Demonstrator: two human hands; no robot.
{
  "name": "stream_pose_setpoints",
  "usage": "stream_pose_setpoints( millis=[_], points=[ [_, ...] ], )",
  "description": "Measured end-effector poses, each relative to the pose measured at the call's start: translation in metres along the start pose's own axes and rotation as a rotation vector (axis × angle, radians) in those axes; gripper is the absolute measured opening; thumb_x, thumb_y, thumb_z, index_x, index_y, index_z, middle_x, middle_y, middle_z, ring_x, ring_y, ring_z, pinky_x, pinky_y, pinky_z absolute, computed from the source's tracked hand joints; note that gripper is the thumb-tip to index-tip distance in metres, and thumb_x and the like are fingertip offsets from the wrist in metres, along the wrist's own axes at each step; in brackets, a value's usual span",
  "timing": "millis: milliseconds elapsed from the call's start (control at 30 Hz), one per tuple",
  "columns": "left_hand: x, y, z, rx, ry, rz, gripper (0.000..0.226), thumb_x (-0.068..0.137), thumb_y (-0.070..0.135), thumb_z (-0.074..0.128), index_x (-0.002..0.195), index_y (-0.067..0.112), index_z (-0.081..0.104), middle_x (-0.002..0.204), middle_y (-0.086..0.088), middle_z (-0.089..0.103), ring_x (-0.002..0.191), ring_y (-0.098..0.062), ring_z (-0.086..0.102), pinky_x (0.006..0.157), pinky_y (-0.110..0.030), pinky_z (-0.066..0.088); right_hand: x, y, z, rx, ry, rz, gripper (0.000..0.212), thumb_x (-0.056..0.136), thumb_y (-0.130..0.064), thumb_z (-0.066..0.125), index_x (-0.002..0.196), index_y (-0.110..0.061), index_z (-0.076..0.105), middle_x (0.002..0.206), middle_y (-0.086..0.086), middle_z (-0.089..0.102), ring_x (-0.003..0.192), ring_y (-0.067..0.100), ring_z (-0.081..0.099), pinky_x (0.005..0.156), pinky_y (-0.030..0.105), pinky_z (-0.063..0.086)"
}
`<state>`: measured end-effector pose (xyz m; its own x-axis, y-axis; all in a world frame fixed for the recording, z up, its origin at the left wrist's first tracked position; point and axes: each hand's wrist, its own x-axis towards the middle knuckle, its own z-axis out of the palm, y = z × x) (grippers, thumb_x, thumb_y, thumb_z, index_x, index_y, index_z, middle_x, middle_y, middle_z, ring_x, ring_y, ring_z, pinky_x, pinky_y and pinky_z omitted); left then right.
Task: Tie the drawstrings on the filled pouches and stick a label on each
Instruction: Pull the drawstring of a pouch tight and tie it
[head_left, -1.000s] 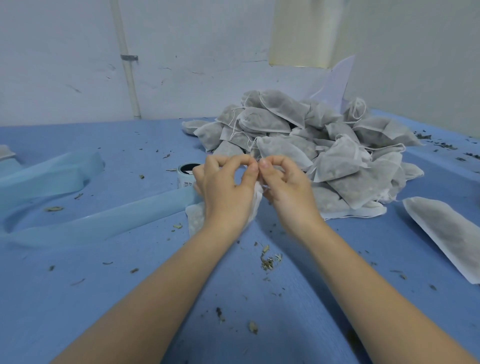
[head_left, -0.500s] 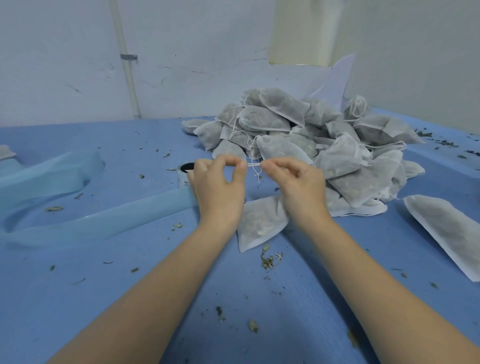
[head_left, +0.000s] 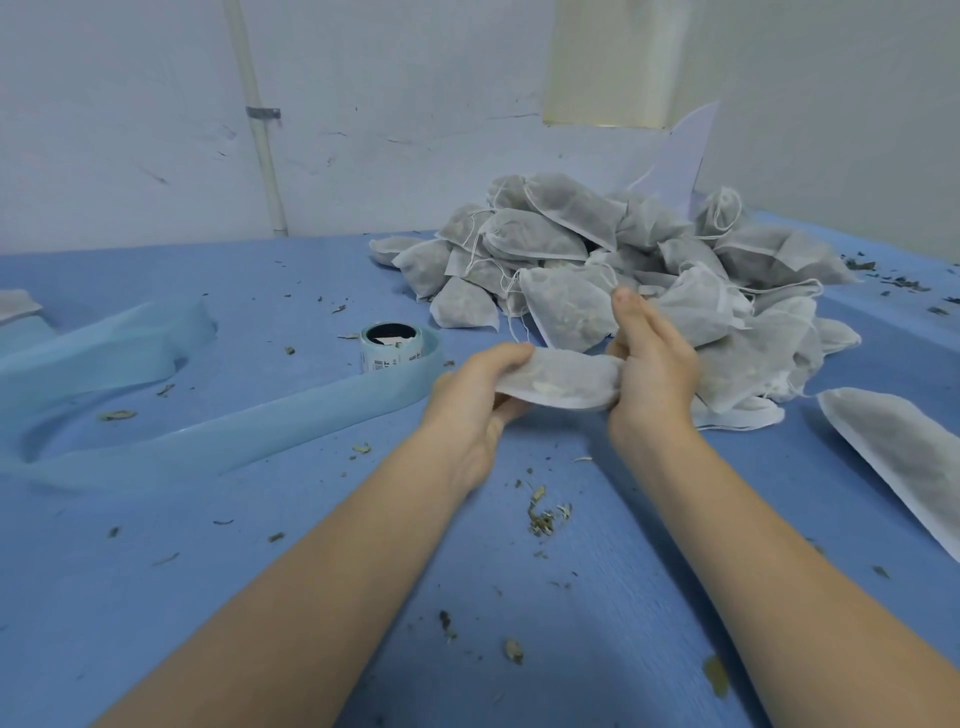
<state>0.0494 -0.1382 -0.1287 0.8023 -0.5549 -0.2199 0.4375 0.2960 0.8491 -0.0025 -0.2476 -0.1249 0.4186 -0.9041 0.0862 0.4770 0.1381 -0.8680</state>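
Presently pouch (head_left: 558, 378) held above table (head_left: 260, 597), long axis left-right between hands. Left hand (head_left: 475, 400) grips left end; right hand (head_left: 649, 364) holds right end, fingers mostly straight. Label roll (head_left: 390, 347) lies left, nearer left hand.
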Motion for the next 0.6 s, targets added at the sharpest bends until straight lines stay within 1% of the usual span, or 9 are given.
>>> stream_pose_setpoints(
  millis=[100, 200, 233, 300, 367, 433, 500, 533, 600],
  points=[
    [-0.0011, 0.0015, -0.0004, 0.053, -0.009, -0.035, 0.017, 0.087, 0.008, 0.058, 0.102, 0.003, 0.061, 0.091, -0.013, 0.069, 0.078, -0.023, 0.067, 0.071, -0.036, 0.058, -0.0037, -0.0005, 0.0, -0.142, -0.14, -0.047, 0.011, 0.085, -0.018, 0.071, 0.074, -0.019, 0.07, 0.048, -0.009, 0.045, 0.046, 0.007, 0.039, 0.048, 0.016, 0.038],
    [-0.0035, 0.0041, -0.003, -0.008, -0.041, -0.062, 0.025, 0.09, 0.007, 0.047, 0.112, 0.0, 0.057, 0.107, -0.02, 0.066, 0.091, -0.033, 0.066, 0.07, -0.044, 0.058, -0.0065, -0.003, -0.0018, -0.283, -0.313, -0.106, 0.012, 0.081, -0.015, 0.073, 0.072, -0.023, 0.073, 0.063, -0.014, 0.065, 0.056, -0.001, 0.054, 0.055, 0.01, 0.043],
    [-0.0037, 0.0049, -0.0035, -0.023, -0.042, -0.058, 0.025, 0.09, 0.007, 0.044, 0.111, -0.001, 0.057, 0.108, -0.021, 0.066, 0.094, -0.035, 0.065, 0.07, -0.046, 0.057, -0.0073, -0.0034, -0.0028, -0.334, -0.373, -0.141, 0.012, 0.081, -0.015, 0.074, 0.073, -0.023, 0.074, 0.069, -0.015, 0.069, 0.062, -0.005, 0.058, 0.06, 0.008, 0.044],
    [-0.0038, 0.0055, -0.0032, -0.031, -0.038, -0.027, 0.02, 0.09, 0.007, 0.041, 0.098, 0.001, 0.058, 0.099, -0.019, 0.067, 0.095, -0.036, 0.065, 0.074, -0.049, 0.056, -0.0083, -0.0041, -0.0052, -0.437, -0.474, -0.217, 0.011, 0.079, -0.012, 0.075, 0.072, -0.021, 0.074, 0.079, -0.013, 0.071, 0.075, -0.005, 0.062, 0.069, 0.008, 0.044],
    [-0.0048, 0.0059, -0.0018, -0.026, -0.031, 0.017, 0.019, 0.091, 0.013, 0.043, 0.086, 0.006, 0.06, 0.083, -0.012, 0.069, 0.084, -0.028, 0.068, 0.073, -0.047, 0.057, -0.0091, -0.0036, -0.0071, -0.533, -0.54, -0.279, 0.011, 0.077, -0.009, 0.076, 0.07, -0.017, 0.073, 0.087, -0.007, 0.071, 0.084, -0.001, 0.062, 0.077, 0.01, 0.044],
    [-0.0058, 0.0054, -0.0009, 0.029, -0.015, 0.08, 0.022, 0.091, 0.027, 0.052, 0.088, 0.008, 0.063, 0.08, -0.008, 0.071, 0.077, -0.022, 0.069, 0.074, -0.043, 0.058, -0.0107, -0.0029, -0.0078, -0.612, -0.575, -0.329, 0.009, 0.077, -0.009, 0.077, 0.07, -0.015, 0.074, 0.091, -0.006, 0.07, 0.091, 0.001, 0.062, 0.085, 0.012, 0.044],
    [-0.0045, 0.0018, -0.0016, 0.195, 0.061, 0.199, 0.032, 0.087, 0.037, 0.062, 0.096, 0.006, 0.064, 0.092, -0.01, 0.071, 0.087, -0.024, 0.068, 0.084, -0.042, 0.056, -0.0108, -0.002, -0.0084, -0.679, -0.598, -0.38, 0.005, 0.078, -0.011, 0.078, 0.074, -0.012, 0.075, 0.092, -0.006, 0.07, 0.095, 0.003, 0.062, 0.09, 0.017, 0.044],
    [-0.003, -0.0005, -0.0028, 0.333, 0.123, 0.291, 0.033, 0.086, 0.037, 0.064, 0.098, 0.006, 0.064, 0.097, -0.009, 0.07, 0.091, -0.025, 0.066, 0.087, -0.04, 0.053, -0.0105, -0.0021, -0.0084, -0.697, -0.609, -0.396, 0.004, 0.078, -0.012, 0.078, 0.075, -0.011, 0.075, 0.092, -0.005, 0.07, 0.096, 0.005, 0.062, 0.091, 0.019, 0.044],
    [-0.0018, -0.0027, -0.0049, 0.535, 0.231, 0.471, 0.027, 0.089, 0.033, 0.061, 0.1, 0.008, 0.064, 0.096, -0.007, 0.068, 0.09, -0.023, 0.062, 0.083, -0.034, 0.048, -0.0108, -0.0022, -0.008, -0.699, -0.627, -0.402, 0.004, 0.078, -0.014, 0.078, 0.075, -0.013, 0.075, 0.094, -0.005, 0.069, 0.095, 0.004, 0.061, 0.092, 0.018, 0.044]
  ],
)
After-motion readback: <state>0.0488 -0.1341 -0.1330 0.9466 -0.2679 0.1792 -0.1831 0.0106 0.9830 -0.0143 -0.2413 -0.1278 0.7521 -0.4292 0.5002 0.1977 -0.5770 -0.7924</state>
